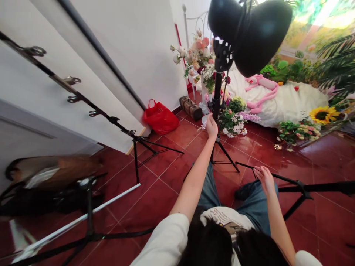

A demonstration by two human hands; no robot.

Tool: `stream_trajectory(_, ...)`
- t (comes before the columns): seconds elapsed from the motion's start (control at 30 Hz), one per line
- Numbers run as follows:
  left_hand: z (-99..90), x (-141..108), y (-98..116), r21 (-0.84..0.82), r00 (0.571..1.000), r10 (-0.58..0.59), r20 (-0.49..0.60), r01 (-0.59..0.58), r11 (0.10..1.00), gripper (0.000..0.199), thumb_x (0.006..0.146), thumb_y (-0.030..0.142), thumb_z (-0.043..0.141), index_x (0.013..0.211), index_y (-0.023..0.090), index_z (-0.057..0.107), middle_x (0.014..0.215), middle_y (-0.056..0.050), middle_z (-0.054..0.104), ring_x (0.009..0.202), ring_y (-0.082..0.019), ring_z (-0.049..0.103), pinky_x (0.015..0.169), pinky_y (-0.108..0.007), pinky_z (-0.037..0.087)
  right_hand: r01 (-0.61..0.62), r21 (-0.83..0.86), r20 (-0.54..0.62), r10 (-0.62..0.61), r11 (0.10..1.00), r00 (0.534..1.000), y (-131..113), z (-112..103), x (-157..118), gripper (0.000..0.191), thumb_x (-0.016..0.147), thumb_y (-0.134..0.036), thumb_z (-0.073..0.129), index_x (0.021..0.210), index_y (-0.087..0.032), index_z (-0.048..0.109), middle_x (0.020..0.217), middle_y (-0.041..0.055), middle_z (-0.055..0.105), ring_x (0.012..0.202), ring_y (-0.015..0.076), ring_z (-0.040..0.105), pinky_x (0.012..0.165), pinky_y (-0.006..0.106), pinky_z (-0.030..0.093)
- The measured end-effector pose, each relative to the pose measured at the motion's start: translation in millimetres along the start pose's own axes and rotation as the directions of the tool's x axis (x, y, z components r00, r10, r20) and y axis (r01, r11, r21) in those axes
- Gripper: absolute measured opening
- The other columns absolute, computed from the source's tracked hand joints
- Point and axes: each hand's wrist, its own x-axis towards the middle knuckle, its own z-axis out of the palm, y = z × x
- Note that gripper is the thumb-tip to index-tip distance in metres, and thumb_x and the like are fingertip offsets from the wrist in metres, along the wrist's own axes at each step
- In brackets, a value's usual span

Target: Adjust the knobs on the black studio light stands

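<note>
A black light stand [217,88] rises in front of me, with a large dark lamp head [262,37] on top. My left hand [212,126] reaches out to the upright pole at about mid-height, its fingers closed on a part at the pole's left side; that part is too small to make out. Lower and to the right, my right hand [265,178] hovers over my right knee near a thin black tripod leg [287,179]. Its fingers are spread a little and hold nothing visible.
Another tripod [135,155] stands at left, beside a red bag [161,117]. A white pole [83,218] and black stand legs cross the lower left floor. Flowers [235,118] and a draped white cloth [294,103] lie beyond the lamp stand.
</note>
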Motion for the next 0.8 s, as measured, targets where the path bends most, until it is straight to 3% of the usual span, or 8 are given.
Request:
stream_trajectory(0.07, -8.1, -39, -12, 0.134, 0.992, 0.081, -0.094, -0.068, 0.989, 0.044, 0.099, 0.053, 0.038, 0.115, 0.019, 0.06, 0.127, -0.017, 0.063, 0.13, -0.021, 0.057, 0.114, -0.037, 0.041, 0.025, 0.041, -0.104, -0.021, 0.999, 0.994, -1, -38, -12, 0.038, 0.053, -0.045, 0.087, 0.081, -0.031, 0.065, 0.084, 0.0012, 0.079, 0.081, 0.0193, 0.078, 0.078, 0.032, 0.066)
stream_trajectory(0.17, -10.9, -116, -43, 0.301, 0.988, 0.015, -0.151, 0.031, 0.953, 0.038, 0.098, 0.039, 0.04, 0.124, 0.016, 0.053, 0.137, -0.024, 0.051, 0.135, -0.028, 0.051, 0.116, -0.046, 0.039, 0.069, 0.084, -0.241, -0.047, 0.994, 0.969, -7, -80, -26, 0.034, 0.053, -0.041, 0.085, 0.079, -0.031, 0.064, 0.08, 0.0, 0.078, 0.077, 0.0179, 0.077, 0.074, 0.031, 0.067)
stream_trajectory(0.27, 8.9, -191, -70, 0.388, 0.987, -0.137, 0.079, 0.096, 0.917, 0.031, 0.092, 0.023, 0.047, 0.121, 0.015, 0.053, 0.13, -0.025, 0.05, 0.126, -0.031, 0.054, 0.113, -0.048, 0.041, 0.126, 0.125, -0.339, -0.077, 0.984, 0.938, -18, -102, -36, 0.031, 0.056, -0.039, 0.082, 0.079, -0.029, 0.064, 0.08, 0.0009, 0.078, 0.075, 0.0163, 0.077, 0.073, 0.027, 0.066)
stream_trajectory(0.4, 75.0, -260, -66, 0.326, 0.886, -0.147, 0.439, -0.004, 0.945, 0.028, 0.088, 0.015, 0.048, 0.116, 0.014, 0.053, 0.126, -0.022, 0.05, 0.109, -0.026, 0.061, 0.105, -0.044, 0.048, 0.215, 0.163, -0.436, -0.125, 0.963, 0.891, -36, -116, -54, 0.03, 0.061, -0.038, 0.081, 0.082, -0.026, 0.062, 0.079, 0.0011, 0.078, 0.074, 0.0173, 0.077, 0.074, 0.03, 0.065)
stream_trajectory(0.47, 118.9, -282, -45, 0.231, 0.78, -0.066, 0.622, -0.102, 0.968, 0.026, 0.09, 0.02, 0.049, 0.115, 0.014, 0.053, 0.122, -0.02, 0.054, 0.106, -0.024, 0.062, 0.102, -0.044, 0.049, 0.255, 0.177, -0.469, -0.146, 0.951, 0.871, -43, -122, -65, 0.033, 0.062, -0.039, 0.082, 0.083, -0.025, 0.06, 0.079, 0.0019, 0.078, 0.075, 0.0176, 0.077, 0.075, 0.03, 0.065)
stream_trajectory(0.57, 187.6, -310, -3, 0.032, 0.538, 0.074, 0.84, -0.185, 0.982, 0.023, 0.095, 0.029, 0.048, 0.113, 0.017, 0.054, 0.116, -0.015, 0.063, 0.106, -0.022, 0.063, 0.103, -0.042, 0.048, 0.298, 0.211, -0.499, -0.16, 0.931, 0.852, -52, -136, -85, 0.04, 0.062, -0.041, 0.085, 0.085, -0.022, 0.059, 0.08, 0.0023, 0.078, 0.074, 0.0164, 0.076, 0.075, 0.028, 0.063)
stream_trajectory(0.67, 250.1, -343, 44, -0.168, 0.284, 0.191, 0.94, -0.106, 0.98, 0.027, 0.098, 0.041, 0.046, 0.112, 0.02, 0.056, 0.115, -0.012, 0.066, 0.105, -0.019, 0.065, 0.101, -0.037, 0.048, 0.327, 0.251, -0.524, -0.156, 0.911, 0.837, -57, -152, -103, 0.042, 0.062, -0.042, 0.087, 0.086, -0.022, 0.059, 0.079, 0.0017, 0.078, 0.073, 0.0152, 0.076, 0.076, 0.027, 0.062)
stream_trajectory(0.8, 309.4, -392, 101, -0.236, 0.121, 0.222, 0.967, 0.113, 0.965, 0.039, 0.098, 0.051, 0.046, 0.12, 0.02, 0.055, 0.12, -0.01, 0.065, 0.116, -0.018, 0.062, 0.104, -0.034, 0.047, 0.363, 0.278, -0.556, -0.159, 0.889, 0.816, -58, -166, -119, 0.04, 0.064, -0.042, 0.087, 0.087, -0.022, 0.06, 0.079, 0.0008, 0.078, 0.072, 0.0137, 0.075, 0.075, 0.025, 0.062)
